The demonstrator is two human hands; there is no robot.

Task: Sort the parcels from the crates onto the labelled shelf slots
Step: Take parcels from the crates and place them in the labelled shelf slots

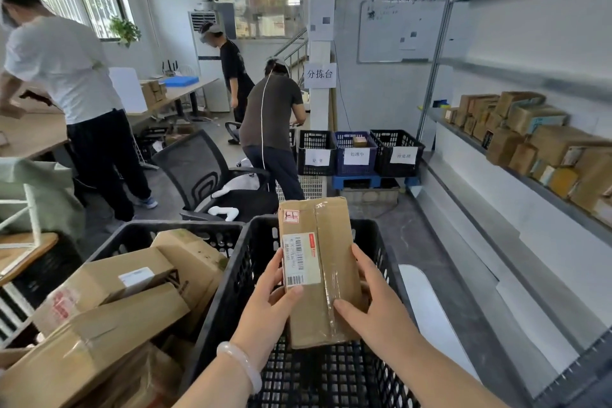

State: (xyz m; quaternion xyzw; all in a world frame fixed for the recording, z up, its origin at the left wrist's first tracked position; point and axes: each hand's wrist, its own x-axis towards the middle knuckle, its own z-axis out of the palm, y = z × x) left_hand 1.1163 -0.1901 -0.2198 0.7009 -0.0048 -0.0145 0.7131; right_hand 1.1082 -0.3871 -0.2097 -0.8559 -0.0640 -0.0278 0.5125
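**Parcel.** The parcel (318, 268) is a flat, oblong cardboard pack, held upright above the black crate (228, 295). Its top end is level with the crate's far rim and its lower end is clear of the crate floor. A printed label (299, 258) sits on the left half of the face. A glossy tape seam runs down the middle.

**Hands.** Both hands grip the lower half.
- The left hand (268, 301) holds the left long edge, with its thumb on the face just below the label.
- The right hand (371, 298) holds the right long edge, with its thumb on the seam.

**Handling.** The board looks stiff and the pack looks light, since two relaxed grips at one end hold it level. The tape is probably slick. Grip the bare cardboard at the long edges, not the seam. Keep the thumbs off the barcode so the label stays readable.

**Surroundings.**
- A second crate (139, 228) touches the first on its left side and holds stacked boxes (116, 281).
- The shelf (546, 191) stands to the right, well apart, with parcels along its back edge.
- The slot labels cannot be made out.
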